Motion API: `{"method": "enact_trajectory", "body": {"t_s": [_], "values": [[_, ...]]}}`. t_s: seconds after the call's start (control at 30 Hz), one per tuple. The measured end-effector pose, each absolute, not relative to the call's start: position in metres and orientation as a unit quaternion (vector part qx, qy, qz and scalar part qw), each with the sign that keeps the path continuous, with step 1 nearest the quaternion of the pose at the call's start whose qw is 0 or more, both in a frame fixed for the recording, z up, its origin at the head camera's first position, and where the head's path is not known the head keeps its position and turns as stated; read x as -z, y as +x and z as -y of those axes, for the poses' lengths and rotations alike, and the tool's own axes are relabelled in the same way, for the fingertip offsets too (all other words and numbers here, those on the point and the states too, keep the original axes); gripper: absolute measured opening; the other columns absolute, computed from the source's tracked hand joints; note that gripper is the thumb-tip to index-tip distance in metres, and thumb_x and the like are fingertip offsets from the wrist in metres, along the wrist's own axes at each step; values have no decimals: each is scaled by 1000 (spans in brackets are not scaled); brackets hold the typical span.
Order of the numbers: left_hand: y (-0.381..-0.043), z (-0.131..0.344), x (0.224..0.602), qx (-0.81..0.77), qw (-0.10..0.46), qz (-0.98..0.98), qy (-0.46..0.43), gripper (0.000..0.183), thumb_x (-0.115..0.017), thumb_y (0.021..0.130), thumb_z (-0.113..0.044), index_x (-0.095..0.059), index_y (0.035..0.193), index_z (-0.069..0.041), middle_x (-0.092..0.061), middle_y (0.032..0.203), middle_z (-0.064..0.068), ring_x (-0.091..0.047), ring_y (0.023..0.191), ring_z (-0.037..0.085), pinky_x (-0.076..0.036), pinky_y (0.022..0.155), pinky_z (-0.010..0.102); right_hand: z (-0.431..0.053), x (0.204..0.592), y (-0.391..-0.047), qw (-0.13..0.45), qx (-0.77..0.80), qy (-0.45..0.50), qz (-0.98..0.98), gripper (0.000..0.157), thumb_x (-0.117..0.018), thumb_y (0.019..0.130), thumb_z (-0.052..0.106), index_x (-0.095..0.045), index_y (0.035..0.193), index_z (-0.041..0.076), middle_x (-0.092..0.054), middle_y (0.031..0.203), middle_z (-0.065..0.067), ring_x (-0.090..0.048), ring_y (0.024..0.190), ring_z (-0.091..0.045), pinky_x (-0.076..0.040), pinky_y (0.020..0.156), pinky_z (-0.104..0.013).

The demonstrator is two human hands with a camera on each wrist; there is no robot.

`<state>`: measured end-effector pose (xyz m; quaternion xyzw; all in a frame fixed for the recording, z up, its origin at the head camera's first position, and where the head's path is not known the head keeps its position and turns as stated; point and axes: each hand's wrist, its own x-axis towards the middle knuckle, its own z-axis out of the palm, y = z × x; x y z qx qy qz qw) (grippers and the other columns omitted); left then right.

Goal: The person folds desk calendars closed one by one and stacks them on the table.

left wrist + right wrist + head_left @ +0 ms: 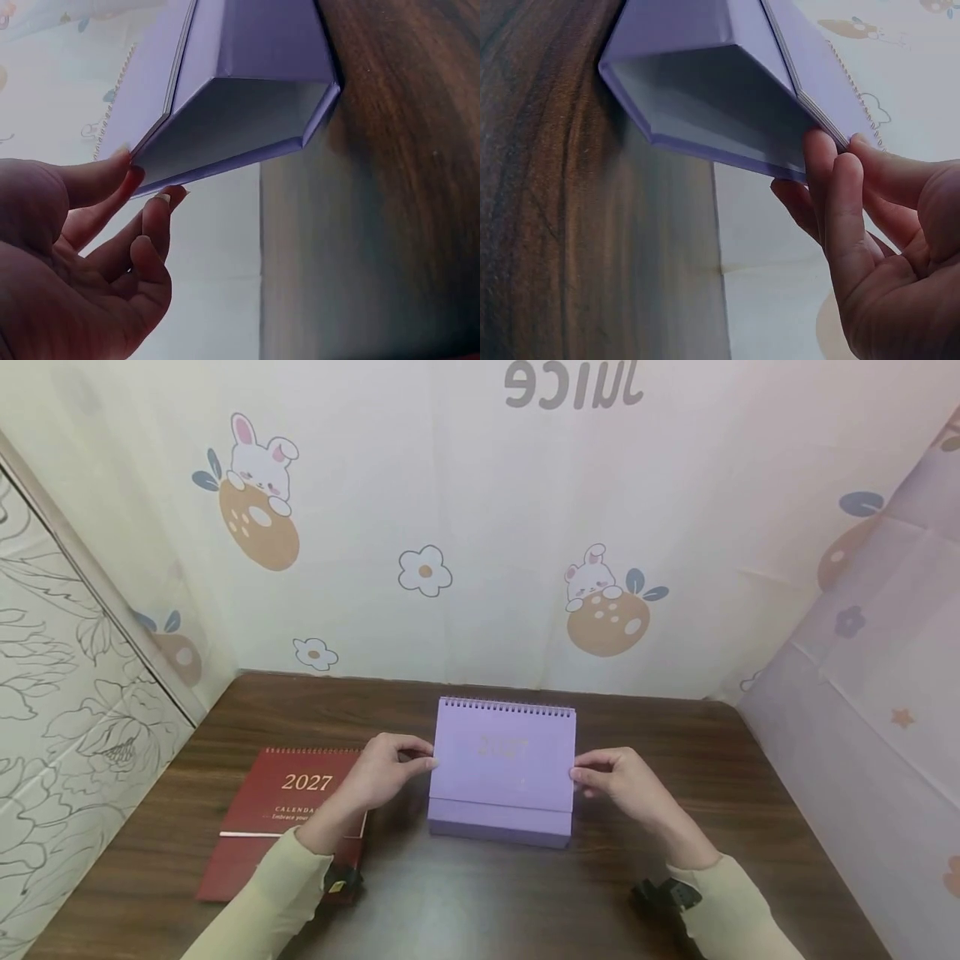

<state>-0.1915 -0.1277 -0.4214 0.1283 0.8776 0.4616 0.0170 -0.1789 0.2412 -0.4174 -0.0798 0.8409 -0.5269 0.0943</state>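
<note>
A purple desk calendar (pixel 502 760) with a spiral binding along its top and a faint 2027 on the cover stands upright on the table. My left hand (pixel 386 768) pinches its left side edge, thumb on the front cover and fingers behind. At the opposite edge, my right hand (pixel 618 778) pinches it the same way. Both wrist views look into the hollow of the folded stand from its ends, with the pages (pixel 784 56) lying against the sloped front. Under my left forearm lies a red 2027 calendar (pixel 277 793), partly covered by the arm.
The dark wooden table (pixel 480 902) runs back to a pale curtain (pixel 495 510) printed with rabbits and flowers. Similar printed cloth (pixel 885 652) hangs along the right side. A white band (pixel 247 835) crosses the red calendar.
</note>
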Motion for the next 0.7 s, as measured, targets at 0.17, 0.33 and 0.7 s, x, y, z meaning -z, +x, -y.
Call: {"method": "enact_trajectory", "body": {"t_s": [0.17, 0.33, 0.7], "values": [[-195, 125, 431, -458, 24, -882, 106, 11, -79, 87, -21, -78, 96, -16, -71, 92, -3, -60, 81, 16, -50, 70, 33, -240, 424, -181, 95, 528, -75, -840, 23, -73, 91, 10, -71, 106, -8, -71, 84, -13, -69, 78, -25, -58, 69, -32], [-195, 121, 437, -444, 37, -890, 94, 15, -78, 88, -24, -77, 101, -15, -70, 95, -3, -59, 85, 17, -50, 75, 36, -236, 429, -181, 95, 517, -73, -848, 24, -70, 94, 10, -69, 110, -8, -71, 87, -12, -69, 80, -28, -59, 70, -35], [-194, 117, 444, -433, 97, -889, 116, 44, -81, 84, -22, -67, 122, -3, -64, 86, -1, -58, 82, 16, -47, 76, 35, -229, 439, -181, 120, 462, -66, -876, 44, -75, 90, 15, -61, 125, -8, -69, 111, -19, -70, 90, -24, -57, 80, -41]]}}
